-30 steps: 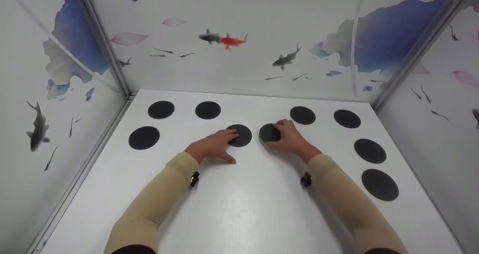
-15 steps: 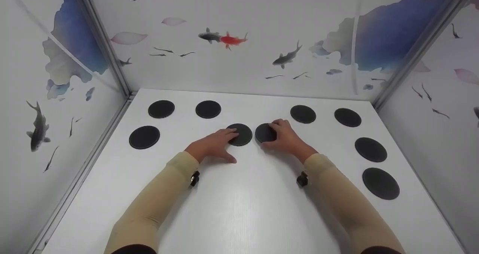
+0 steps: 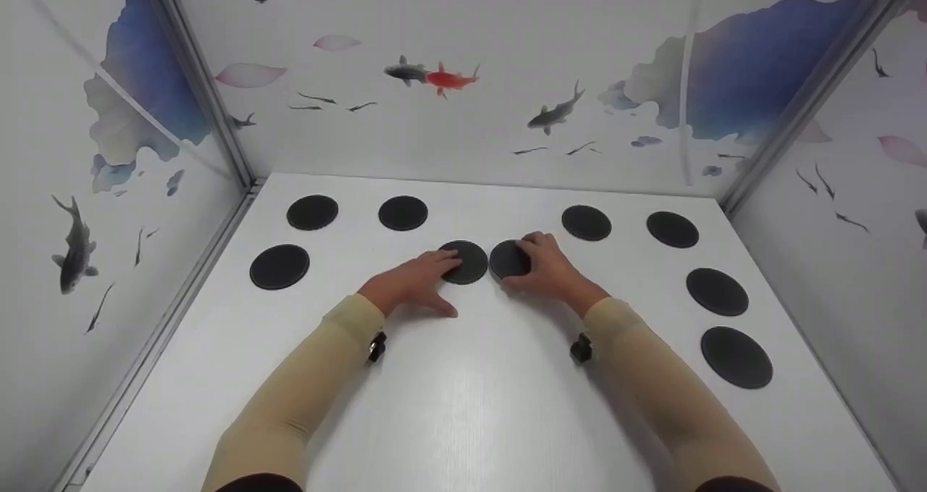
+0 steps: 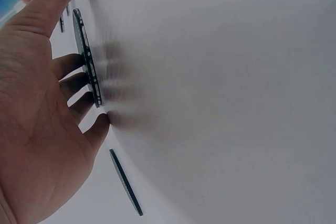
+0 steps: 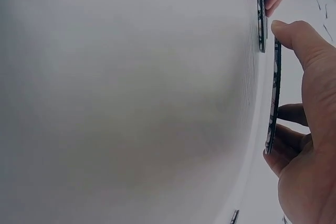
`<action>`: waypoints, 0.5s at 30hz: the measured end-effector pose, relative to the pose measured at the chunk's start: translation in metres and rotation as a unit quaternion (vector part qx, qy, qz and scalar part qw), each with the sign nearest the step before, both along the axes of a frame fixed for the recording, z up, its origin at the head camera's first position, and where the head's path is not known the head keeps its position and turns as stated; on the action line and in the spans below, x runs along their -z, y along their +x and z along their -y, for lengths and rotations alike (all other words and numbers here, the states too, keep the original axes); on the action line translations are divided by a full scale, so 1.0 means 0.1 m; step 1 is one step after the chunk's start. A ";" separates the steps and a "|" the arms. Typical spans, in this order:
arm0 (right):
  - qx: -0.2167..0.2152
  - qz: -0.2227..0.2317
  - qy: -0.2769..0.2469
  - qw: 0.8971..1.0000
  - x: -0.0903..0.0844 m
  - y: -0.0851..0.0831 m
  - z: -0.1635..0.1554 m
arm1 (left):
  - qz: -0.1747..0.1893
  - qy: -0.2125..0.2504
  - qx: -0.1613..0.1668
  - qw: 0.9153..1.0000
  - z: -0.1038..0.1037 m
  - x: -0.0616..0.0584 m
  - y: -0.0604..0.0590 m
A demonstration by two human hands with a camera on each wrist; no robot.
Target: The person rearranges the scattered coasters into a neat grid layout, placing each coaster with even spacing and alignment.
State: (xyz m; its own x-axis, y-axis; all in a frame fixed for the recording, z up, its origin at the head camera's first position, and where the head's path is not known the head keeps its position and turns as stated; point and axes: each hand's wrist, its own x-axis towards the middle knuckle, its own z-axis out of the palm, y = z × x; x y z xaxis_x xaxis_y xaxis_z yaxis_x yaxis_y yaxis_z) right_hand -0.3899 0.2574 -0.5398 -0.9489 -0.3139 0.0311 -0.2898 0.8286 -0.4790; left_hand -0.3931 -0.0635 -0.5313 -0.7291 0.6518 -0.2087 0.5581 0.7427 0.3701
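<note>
Could catch rim on rim by pushing the held disc (image 3: 505, 261) too far left — lying just beside the neighbouring disc (image 3: 474, 264) mid-table (image 3: 449, 405), too close to tell if touching. Resting fingertips of the spread left hand (image 3: 407, 283) on the neighbouring disc — gripping nothing; pinching the held disc's rim with the half-closed right hand (image 3: 552, 269).

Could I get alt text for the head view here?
A person's right hand grips a round black disc beside another black disc that the left hand touches. Seven more black discs lie on the white table, with fish-patterned walls on three sides.
</note>
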 end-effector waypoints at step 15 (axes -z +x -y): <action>-0.005 -0.002 0.010 1.000 0.03 -0.03 0.02 | -0.005 0.001 0.008 1.000 0.00 0.01 -0.01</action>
